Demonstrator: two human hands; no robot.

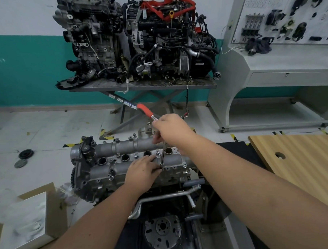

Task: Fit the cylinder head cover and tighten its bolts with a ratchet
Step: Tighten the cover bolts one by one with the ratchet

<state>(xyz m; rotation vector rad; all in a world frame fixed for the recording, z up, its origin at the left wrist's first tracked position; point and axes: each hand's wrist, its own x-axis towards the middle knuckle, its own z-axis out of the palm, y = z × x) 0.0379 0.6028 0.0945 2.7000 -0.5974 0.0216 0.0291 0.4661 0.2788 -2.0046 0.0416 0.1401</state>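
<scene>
On the cylinder head cover (134,159) — right hand (171,129) grips the ratchet (149,113), left hand's (142,174) fingers steady its extension (163,156).

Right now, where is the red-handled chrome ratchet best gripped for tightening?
Grip the red-handled chrome ratchet on its red sleeve, reaching from the far side. The handle juts up and away from the grey cylinder head cover; the right hand holds only the head end, giving little leverage.

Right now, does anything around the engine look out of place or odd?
Nothing on the cylinder head cover looks askew. The right hand grips the ratchet while the left hand steadies its extension at a bolt. Off the bench, two round discs lie loose on the floor at the left.
</scene>
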